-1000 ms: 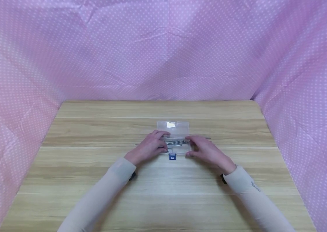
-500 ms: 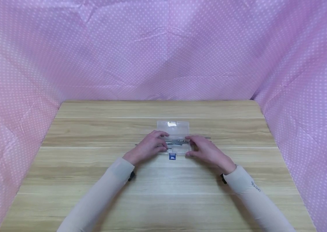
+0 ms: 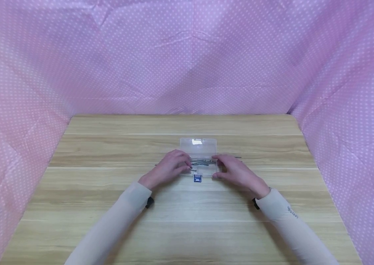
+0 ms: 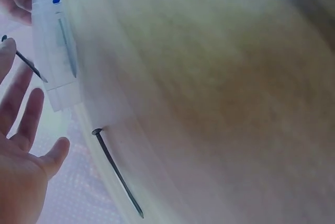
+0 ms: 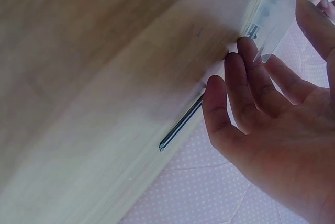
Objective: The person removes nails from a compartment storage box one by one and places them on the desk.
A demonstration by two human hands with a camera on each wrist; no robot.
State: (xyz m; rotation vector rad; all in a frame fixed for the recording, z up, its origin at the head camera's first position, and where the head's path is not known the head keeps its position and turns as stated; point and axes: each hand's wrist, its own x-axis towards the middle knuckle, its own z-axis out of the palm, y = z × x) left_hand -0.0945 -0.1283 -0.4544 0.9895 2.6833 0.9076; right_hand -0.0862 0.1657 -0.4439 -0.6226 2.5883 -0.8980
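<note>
A clear plastic box point(image 3: 208, 171) sits on the table with its lid point(image 3: 203, 148) raised at the back and a blue latch point(image 3: 197, 179) at the front. Several nails point(image 3: 201, 162) lie inside. At the box's left end, my left hand point(image 3: 168, 167) pinches a nail point(image 4: 27, 63) between thumb and fingers, tilted beside the box wall in the left wrist view. My right hand point(image 3: 236, 171) grips the box's right end, thumb at the front and fingers at the back. The left hand hides part of the box's left end.
One loose nail point(image 4: 119, 174) lies on the wooden table point(image 3: 187, 228) left of the box. Behind the right hand's fingers lies another nail point(image 5: 182, 122). Pink dotted cloth point(image 3: 187, 73) hangs round the back and sides.
My left hand has drawn slightly to the left, and its outstretched fingers have curled in from over the box. The right hand and box have stayed in place.
</note>
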